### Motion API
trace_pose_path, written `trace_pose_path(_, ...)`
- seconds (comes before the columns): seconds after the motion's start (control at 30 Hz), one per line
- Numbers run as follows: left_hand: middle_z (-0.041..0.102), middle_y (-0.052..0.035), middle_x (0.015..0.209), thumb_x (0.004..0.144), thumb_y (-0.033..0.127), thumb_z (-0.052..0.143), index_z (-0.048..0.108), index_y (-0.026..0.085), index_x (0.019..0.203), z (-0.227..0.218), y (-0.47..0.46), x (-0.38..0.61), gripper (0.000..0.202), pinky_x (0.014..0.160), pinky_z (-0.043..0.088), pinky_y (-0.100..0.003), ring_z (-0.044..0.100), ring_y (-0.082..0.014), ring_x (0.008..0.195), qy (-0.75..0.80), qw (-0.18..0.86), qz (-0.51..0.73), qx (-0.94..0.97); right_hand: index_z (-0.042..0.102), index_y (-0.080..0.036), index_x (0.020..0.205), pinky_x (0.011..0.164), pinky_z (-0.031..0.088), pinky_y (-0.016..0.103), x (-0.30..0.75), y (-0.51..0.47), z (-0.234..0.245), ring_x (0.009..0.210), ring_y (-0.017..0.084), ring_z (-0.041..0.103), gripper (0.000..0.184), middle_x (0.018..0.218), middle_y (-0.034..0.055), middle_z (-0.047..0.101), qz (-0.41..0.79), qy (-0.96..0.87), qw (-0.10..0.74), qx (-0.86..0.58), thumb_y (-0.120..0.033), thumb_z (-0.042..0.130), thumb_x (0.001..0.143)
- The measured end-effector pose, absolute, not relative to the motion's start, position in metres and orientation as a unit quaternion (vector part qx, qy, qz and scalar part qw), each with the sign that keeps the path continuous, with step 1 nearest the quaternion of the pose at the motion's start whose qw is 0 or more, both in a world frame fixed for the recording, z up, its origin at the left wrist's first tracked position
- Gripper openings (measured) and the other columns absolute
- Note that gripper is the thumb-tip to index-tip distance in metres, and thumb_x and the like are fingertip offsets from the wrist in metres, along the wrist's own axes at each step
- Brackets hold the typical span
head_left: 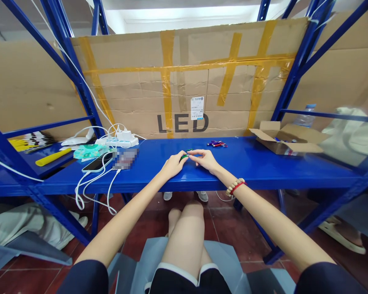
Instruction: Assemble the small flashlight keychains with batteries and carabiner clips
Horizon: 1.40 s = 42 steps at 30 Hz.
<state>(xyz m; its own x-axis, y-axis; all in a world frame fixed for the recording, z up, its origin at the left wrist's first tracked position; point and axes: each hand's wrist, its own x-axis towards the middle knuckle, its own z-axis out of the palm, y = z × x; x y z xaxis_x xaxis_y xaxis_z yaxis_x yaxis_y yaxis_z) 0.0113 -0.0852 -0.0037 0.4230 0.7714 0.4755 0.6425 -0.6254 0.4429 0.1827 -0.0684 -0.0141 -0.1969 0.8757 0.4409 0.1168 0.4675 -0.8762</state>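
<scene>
My left hand [174, 164] and my right hand [206, 160] meet over the front half of the blue tabletop [159, 151]. Between their fingertips is a small green item [184, 156], too small for its kind to be made out. Both hands pinch it, and the fingers cover part of it. Just behind the hands a dark green bit shows near the left fingertips; I cannot tell if it belongs to the same piece. Farther back, to the right of the hands, lies a little pile of red, blue and purple pieces [217, 143].
An open cardboard box [282, 143] with small blue things inside stands at the right. On the left are a phone [98, 162], a white power strip [122, 139], tangled white cables and a yellow stick [53, 157]. Taped cardboard [135, 94] walls off the back. Blue posts flank the table.
</scene>
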Motion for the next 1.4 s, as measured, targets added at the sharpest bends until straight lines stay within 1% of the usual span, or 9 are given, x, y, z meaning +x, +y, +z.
trace_pose_path(0.17, 0.065, -0.0030, 0.097, 0.090, 0.033, 0.038, 0.053, 0.024, 0.099, -0.0031, -0.0850, 0.0113, 0.020, 0.080, 0.045, -0.029, 0.061, -0.0194, 0.090, 0.425, 0.098, 0.333, 0.836, 0.070, -0.014, 0.092, 0.044, 0.041, 0.021, 0.1822, -0.0688, -0.0138, 0.043, 0.004, 0.047, 0.041, 0.096, 0.0095, 0.068, 0.368, -0.679, 0.517, -0.369, -0.041, 0.072, 0.061)
trace_pose_path(0.3, 0.066, -0.0036, 0.095, 0.088, 0.032, 0.041, 0.055, 0.023, 0.100, -0.0048, -0.0818, 0.0114, 0.020, 0.078, 0.045, -0.029, 0.062, -0.0196, 0.086, 0.422, 0.086, 0.345, 0.834, 0.070, -0.013, 0.093, 0.044, 0.041, 0.021, 0.1824, -0.0686, -0.0146, 0.043, 0.004, 0.047, 0.041, 0.094, 0.0101, 0.068, 0.368, -0.676, 0.523, -0.367, -0.040, 0.072, 0.061)
trace_pose_path(0.47, 0.066, -0.0052, 0.098, 0.089, 0.028, 0.040, 0.058, 0.020, 0.096, -0.0067, -0.0782, 0.0115, 0.021, 0.081, 0.045, -0.029, 0.061, -0.0191, 0.090, 0.399, 0.066, 0.354, 0.843, 0.070, -0.012, 0.091, 0.043, 0.041, 0.021, 0.1826, -0.0702, -0.0136, 0.043, 0.004, 0.047, 0.040, 0.092, 0.0104, 0.068, 0.360, -0.675, 0.534, -0.361, -0.039, 0.072, 0.061)
trace_pose_path(0.6, 0.066, -0.0048, 0.095, 0.089, 0.028, 0.039, 0.058, 0.019, 0.095, -0.0064, -0.0787, 0.0114, 0.022, 0.079, 0.045, -0.028, 0.061, -0.0185, 0.088, 0.405, 0.062, 0.347, 0.844, 0.071, -0.012, 0.089, 0.043, 0.041, 0.021, 0.1829, -0.0699, -0.0134, 0.042, 0.004, 0.047, 0.040, 0.090, 0.0102, 0.069, 0.359, -0.678, 0.533, -0.358, -0.040, 0.073, 0.060)
trace_pose_path(0.77, 0.067, -0.0045, 0.095, 0.089, 0.029, 0.040, 0.059, 0.020, 0.095, -0.0053, -0.0808, 0.0118, 0.021, 0.078, 0.045, -0.028, 0.061, -0.0187, 0.087, 0.415, 0.058, 0.345, 0.840, 0.071, -0.013, 0.090, 0.044, 0.041, 0.021, 0.1839, -0.0677, -0.0154, 0.042, 0.005, 0.048, 0.039, 0.091, 0.0099, 0.069, 0.346, -0.689, 0.530, -0.353, -0.040, 0.071, 0.062)
trace_pose_path(0.93, 0.067, -0.0044, 0.096, 0.089, 0.029, 0.040, 0.059, 0.020, 0.095, -0.0059, -0.0802, 0.0120, 0.022, 0.079, 0.045, -0.028, 0.061, -0.0187, 0.088, 0.417, 0.058, 0.342, 0.840, 0.070, -0.013, 0.093, 0.043, 0.041, 0.021, 0.1838, -0.0683, -0.0148, 0.042, 0.005, 0.048, 0.042, 0.092, 0.0100, 0.069, 0.346, -0.692, 0.525, -0.355, -0.043, 0.069, 0.064)
trace_pose_path(1.0, 0.067, -0.0042, 0.094, 0.089, 0.029, 0.039, 0.058, 0.020, 0.096, -0.0059, -0.0804, 0.0119, 0.022, 0.077, 0.045, -0.027, 0.062, -0.0184, 0.086, 0.418, 0.062, 0.340, 0.840, 0.070, -0.013, 0.094, 0.042, 0.040, 0.021, 0.1834, -0.0694, -0.0139, 0.042, 0.005, 0.047, 0.042, 0.090, 0.0098, 0.069, 0.349, -0.692, 0.523, -0.356, -0.043, 0.068, 0.064)
trace_pose_path(1.13, 0.067, -0.0037, 0.091, 0.089, 0.030, 0.039, 0.057, 0.020, 0.097, -0.0056, -0.0817, 0.0117, 0.022, 0.073, 0.045, -0.026, 0.062, -0.0178, 0.082, 0.421, 0.072, 0.337, 0.839, 0.070, -0.012, 0.093, 0.043, 0.040, 0.021, 0.1827, -0.0711, -0.0129, 0.043, 0.004, 0.047, 0.040, 0.094, 0.0102, 0.068, 0.351, -0.692, 0.521, -0.356, -0.041, 0.068, 0.065)
trace_pose_path(1.4, 0.067, -0.0031, 0.086, 0.088, 0.029, 0.041, 0.057, 0.020, 0.095, -0.0069, -0.0804, 0.0122, 0.020, 0.072, 0.045, -0.027, 0.062, -0.0175, 0.078, 0.417, 0.081, 0.342, 0.838, 0.070, -0.013, 0.092, 0.042, 0.040, 0.020, 0.1833, -0.0697, -0.0151, 0.043, 0.004, 0.046, 0.038, 0.093, 0.0087, 0.068, 0.347, -0.698, 0.520, -0.350, -0.041, 0.068, 0.065)
